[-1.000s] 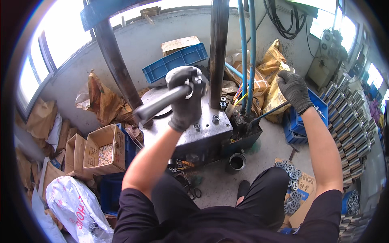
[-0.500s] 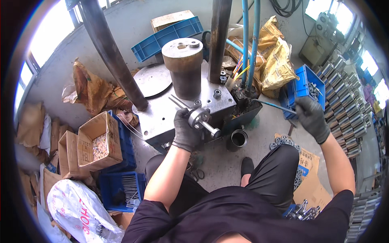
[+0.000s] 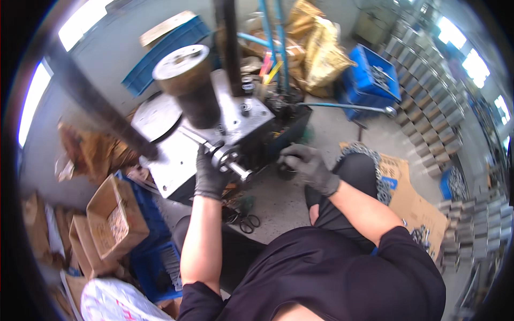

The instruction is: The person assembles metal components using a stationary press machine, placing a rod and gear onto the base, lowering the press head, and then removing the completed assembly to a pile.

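Observation:
My left hand (image 3: 210,176), in a dark glove, is closed around a metal shaft with a thick round collar (image 3: 225,155). The shaft slants over the front edge of the press's steel table (image 3: 168,168), its knobbed end towards me. My gloved right hand (image 3: 310,168) is away from the lever (image 3: 342,105), fingers loosely bent and apart, with nothing visible in them. It hovers in front of the table, beside a dark cup-like cylinder (image 3: 285,171) on the floor that it partly hides. Motion blurs the view somewhat.
A thick steel cylinder (image 3: 195,91) stands on the press table between dark columns (image 3: 229,48). Blue crates (image 3: 369,80) with metal parts stand at the right, near stacked metal tubes (image 3: 428,91). Cardboard boxes (image 3: 115,219) sit at the left; scissors (image 3: 250,223) lie below the table.
My right hand has let go of the lever and moved left, in front of the table. The left hand still holds the shaft. The whole view has shifted and tilted.

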Demonstrator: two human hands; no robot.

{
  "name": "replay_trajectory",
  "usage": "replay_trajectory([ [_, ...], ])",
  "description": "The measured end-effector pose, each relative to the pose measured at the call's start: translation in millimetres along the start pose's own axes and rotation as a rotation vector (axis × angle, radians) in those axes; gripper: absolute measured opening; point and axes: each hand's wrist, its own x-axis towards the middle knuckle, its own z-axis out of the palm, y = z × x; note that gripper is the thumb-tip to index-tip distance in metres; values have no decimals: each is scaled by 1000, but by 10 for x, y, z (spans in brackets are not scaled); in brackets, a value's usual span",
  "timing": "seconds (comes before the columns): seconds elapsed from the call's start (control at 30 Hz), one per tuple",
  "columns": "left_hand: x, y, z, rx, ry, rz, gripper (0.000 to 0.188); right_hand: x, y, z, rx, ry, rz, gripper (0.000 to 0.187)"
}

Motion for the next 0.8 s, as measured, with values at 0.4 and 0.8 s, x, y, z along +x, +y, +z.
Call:
replay_trajectory([
  [0.4,-485,-614,-51,154,6,-113,56,-70,254,384,425,-94,635,34],
  [0.8,-355,-1157,34,688,-230,74,60,-295,639,513,-257,-127,27,25],
])
